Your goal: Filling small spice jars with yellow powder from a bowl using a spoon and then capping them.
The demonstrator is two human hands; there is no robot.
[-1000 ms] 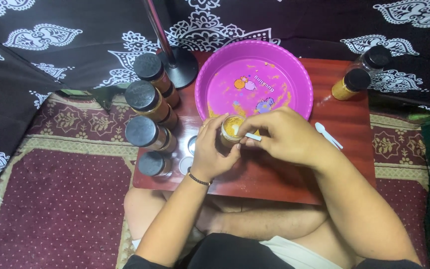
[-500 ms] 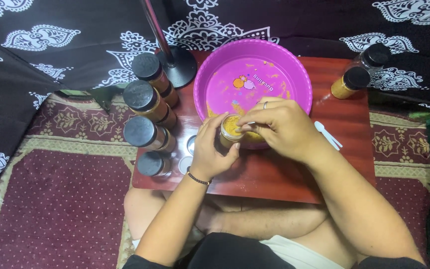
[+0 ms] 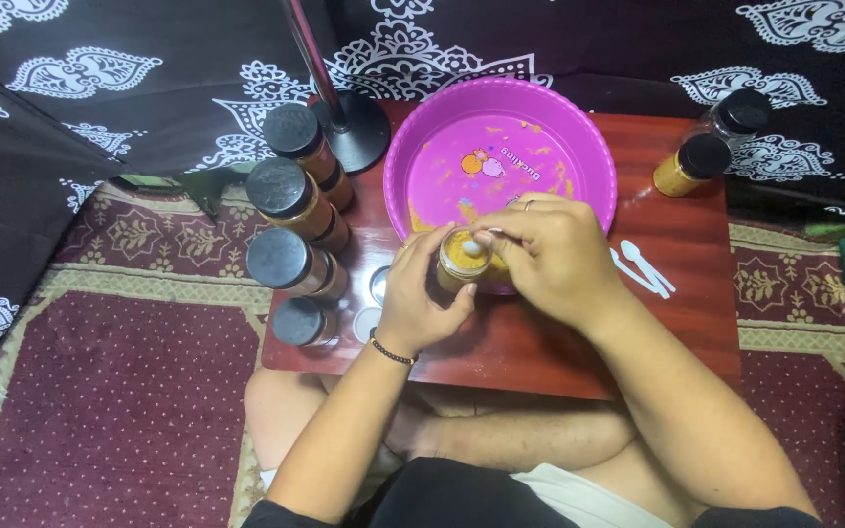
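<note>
L hand wraps an open jar of yellow powder, held over table at front rim of pink basin. R hand pinches a white spoon w/ bowl at jar mouth. Four capped jars line up left; 2 more far right.

Four capped jars stand left of the basin on the table.

I sit cross-legged on a home floor. Indicators: patterned maroon rug underneath, low red-brown wooden table across my legs, black printed cloth draped behind, lidded spice jars ranked beside a pink plastic basin.
</note>
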